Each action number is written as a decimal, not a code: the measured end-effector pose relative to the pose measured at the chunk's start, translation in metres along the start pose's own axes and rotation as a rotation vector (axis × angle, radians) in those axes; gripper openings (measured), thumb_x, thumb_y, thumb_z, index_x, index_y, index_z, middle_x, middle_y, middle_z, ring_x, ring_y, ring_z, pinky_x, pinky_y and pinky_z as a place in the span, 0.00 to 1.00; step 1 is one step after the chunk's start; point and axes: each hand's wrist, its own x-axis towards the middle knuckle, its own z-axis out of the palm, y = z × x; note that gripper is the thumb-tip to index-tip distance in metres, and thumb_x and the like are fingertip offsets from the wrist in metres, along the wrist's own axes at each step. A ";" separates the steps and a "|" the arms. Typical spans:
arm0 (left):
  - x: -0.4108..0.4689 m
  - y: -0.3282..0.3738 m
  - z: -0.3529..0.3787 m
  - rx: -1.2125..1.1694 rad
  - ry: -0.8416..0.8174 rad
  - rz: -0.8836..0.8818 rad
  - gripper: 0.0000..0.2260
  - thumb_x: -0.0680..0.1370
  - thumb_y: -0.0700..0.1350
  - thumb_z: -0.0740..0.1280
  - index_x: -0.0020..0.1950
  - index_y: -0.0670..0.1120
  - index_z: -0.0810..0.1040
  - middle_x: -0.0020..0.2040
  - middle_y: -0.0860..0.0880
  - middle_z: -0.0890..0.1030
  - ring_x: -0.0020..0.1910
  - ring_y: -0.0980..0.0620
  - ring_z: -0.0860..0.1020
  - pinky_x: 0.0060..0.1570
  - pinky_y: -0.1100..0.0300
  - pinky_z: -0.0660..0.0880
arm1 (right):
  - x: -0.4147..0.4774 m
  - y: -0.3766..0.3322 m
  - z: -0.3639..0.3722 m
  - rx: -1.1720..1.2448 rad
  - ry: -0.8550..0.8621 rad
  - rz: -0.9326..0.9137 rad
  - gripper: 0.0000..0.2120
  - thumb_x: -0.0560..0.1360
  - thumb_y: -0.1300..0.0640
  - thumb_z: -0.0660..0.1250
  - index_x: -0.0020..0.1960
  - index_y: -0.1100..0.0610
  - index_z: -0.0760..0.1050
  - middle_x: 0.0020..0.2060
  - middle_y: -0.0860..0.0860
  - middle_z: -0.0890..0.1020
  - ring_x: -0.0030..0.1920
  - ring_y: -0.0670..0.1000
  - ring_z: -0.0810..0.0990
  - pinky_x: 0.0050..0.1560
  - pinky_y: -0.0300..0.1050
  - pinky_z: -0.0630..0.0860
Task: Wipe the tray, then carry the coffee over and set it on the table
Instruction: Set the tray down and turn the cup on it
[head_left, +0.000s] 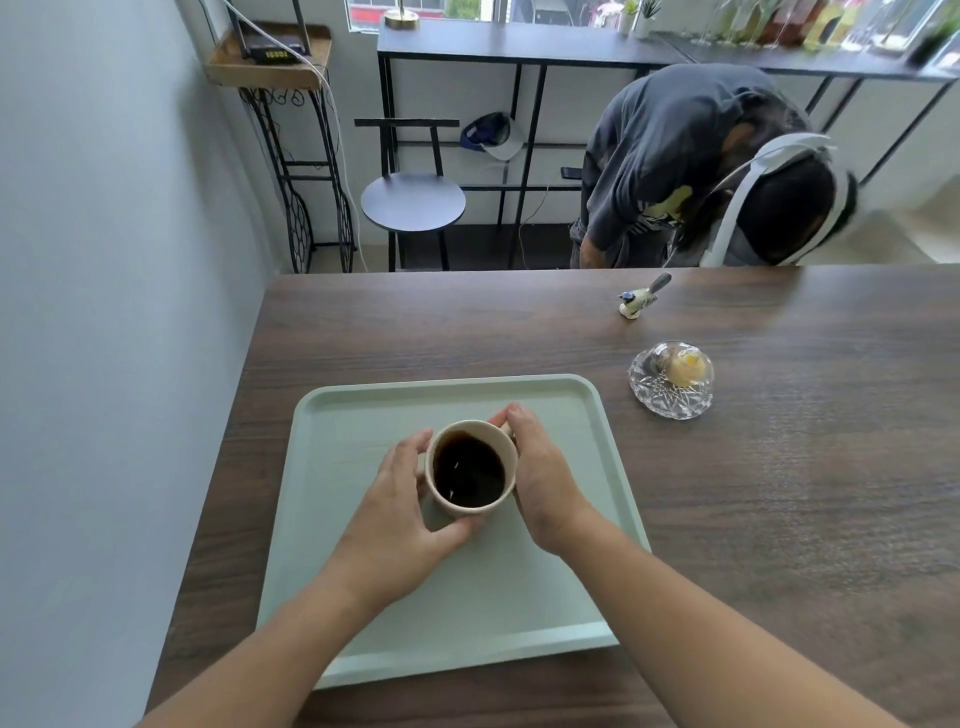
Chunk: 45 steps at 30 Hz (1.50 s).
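Note:
A cream coffee cup (470, 470) full of black coffee is over the middle of the pale green tray (363, 410), which lies on the dark wooden table (779, 519). My left hand (400, 509) wraps the cup's left and near side. On the cup's right side my right hand (540, 478) closes over the handle, which is mostly hidden under the fingers. Whether the cup rests on the tray or is held just above it, I cannot tell.
A cut-glass dish (670, 384) with a clear dome stands right of the tray. A small bird figurine (641, 299) sits near the table's far edge. Beyond that edge a person (701, 171) bends forward. A wall (104, 312) runs along the left; a round stool (413, 200) stands behind.

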 end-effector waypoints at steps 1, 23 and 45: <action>0.000 0.000 0.000 -0.006 -0.015 0.026 0.38 0.66 0.57 0.78 0.71 0.56 0.65 0.64 0.57 0.74 0.61 0.58 0.75 0.62 0.55 0.74 | -0.003 0.003 0.000 0.011 0.026 -0.017 0.16 0.79 0.43 0.55 0.46 0.55 0.72 0.38 0.51 0.76 0.42 0.50 0.74 0.49 0.49 0.72; -0.015 -0.021 -0.019 0.065 -0.137 0.093 0.30 0.72 0.45 0.76 0.71 0.55 0.70 0.60 0.60 0.78 0.59 0.63 0.76 0.60 0.70 0.70 | -0.031 0.022 -0.003 0.202 0.082 0.002 0.16 0.75 0.40 0.56 0.47 0.54 0.67 0.42 0.52 0.73 0.47 0.50 0.72 0.57 0.48 0.67; -0.035 -0.046 -0.004 0.579 -0.060 0.062 0.37 0.74 0.71 0.53 0.79 0.59 0.45 0.79 0.59 0.44 0.78 0.57 0.41 0.75 0.56 0.45 | -0.039 0.018 -0.026 -0.129 0.210 -0.236 0.20 0.81 0.44 0.51 0.55 0.60 0.69 0.47 0.50 0.73 0.45 0.36 0.71 0.47 0.24 0.66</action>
